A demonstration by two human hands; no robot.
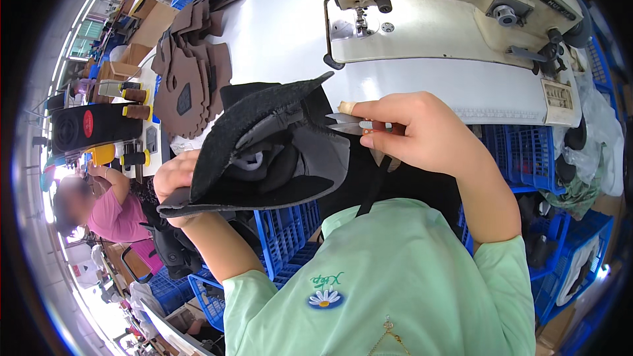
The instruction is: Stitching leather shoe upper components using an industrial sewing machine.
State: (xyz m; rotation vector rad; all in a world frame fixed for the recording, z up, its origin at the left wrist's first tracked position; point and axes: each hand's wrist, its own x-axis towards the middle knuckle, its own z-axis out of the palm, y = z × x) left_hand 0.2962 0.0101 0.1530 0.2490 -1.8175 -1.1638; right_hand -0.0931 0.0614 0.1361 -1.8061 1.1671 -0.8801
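Observation:
A black, padded fabric piece with a grey lining hangs in front of my chest, its hollow side turned up. My left hand grips it at its left edge; some of those fingers are hidden behind the fabric. On the other side, my right hand is closed around a pair of thread snips. Their blades point left and reach the piece's right edge. A tan cover sits on the tip of one right finger.
A sewing machine stands on the white table beyond my hands. Brown cut pieces lie stacked at the left, near thread spools. Blue crates stand right and below. A person in pink sits at the far left.

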